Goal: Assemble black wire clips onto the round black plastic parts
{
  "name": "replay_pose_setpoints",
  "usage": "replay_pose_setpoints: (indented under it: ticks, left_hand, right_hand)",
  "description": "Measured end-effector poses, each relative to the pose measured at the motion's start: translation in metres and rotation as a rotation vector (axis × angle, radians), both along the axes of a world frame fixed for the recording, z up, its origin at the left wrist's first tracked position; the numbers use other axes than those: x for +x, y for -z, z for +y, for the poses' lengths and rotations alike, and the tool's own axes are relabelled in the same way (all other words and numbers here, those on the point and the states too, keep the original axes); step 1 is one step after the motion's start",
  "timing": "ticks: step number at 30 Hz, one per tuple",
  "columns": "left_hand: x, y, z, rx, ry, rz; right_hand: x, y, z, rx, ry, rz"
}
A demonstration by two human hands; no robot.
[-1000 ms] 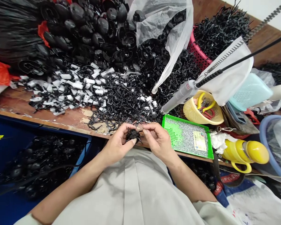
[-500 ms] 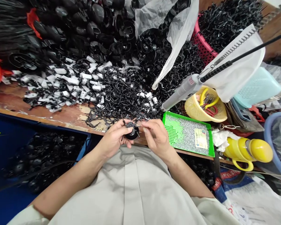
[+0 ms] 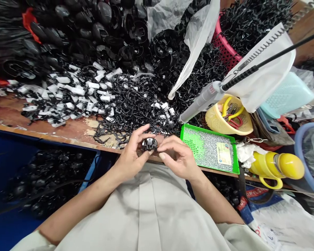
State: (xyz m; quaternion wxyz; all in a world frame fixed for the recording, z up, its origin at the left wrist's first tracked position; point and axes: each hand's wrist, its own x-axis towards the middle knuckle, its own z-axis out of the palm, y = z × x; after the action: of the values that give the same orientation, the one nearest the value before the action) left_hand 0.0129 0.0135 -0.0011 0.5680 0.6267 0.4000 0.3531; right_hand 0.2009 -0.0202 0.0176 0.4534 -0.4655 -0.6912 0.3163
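Note:
Between the thumb and fingers of my left hand (image 3: 135, 150) is a round black plastic part (image 3: 149, 144), turned so that its slotted side faces me. My right hand (image 3: 178, 156) is close at its right side, thumb and fingertips drawn together by the part's edge. Whether those fingertips hold a small piece is too fine to make out. Just beyond both hands, thin black plastic clips (image 3: 131, 101) lie heaped on the wooden bench (image 3: 5, 113). White and black small pieces (image 3: 75, 90) are piled to the left.
A green tray (image 3: 237, 158) of small metal pieces stands at the right, below a hanging grey electric screwdriver (image 3: 199, 101). Beside it are a cream basket (image 3: 214, 118) with pliers and a yellow bottle (image 3: 290, 166). Larger black housings (image 3: 99, 31) fill the back.
My left hand has turned the round black part, so its slotted side now shows rather than its flat face. My right fingers have stayed close to its right edge.

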Motion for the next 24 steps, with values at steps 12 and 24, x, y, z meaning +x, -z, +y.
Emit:
replay_pose_setpoints:
  ticks: [12, 24]
  left_hand:
    - [-0.003, -0.004, 0.008, 0.096, 0.009, 0.228]
    - [0.004, -0.007, 0.005, -0.207, 0.193, 0.269]
  right_hand:
    - [0.0, 0.017, 0.025, 0.235, 0.073, -0.241]
    - [0.0, -0.009, 0.013, 0.065, -0.151, -0.668]
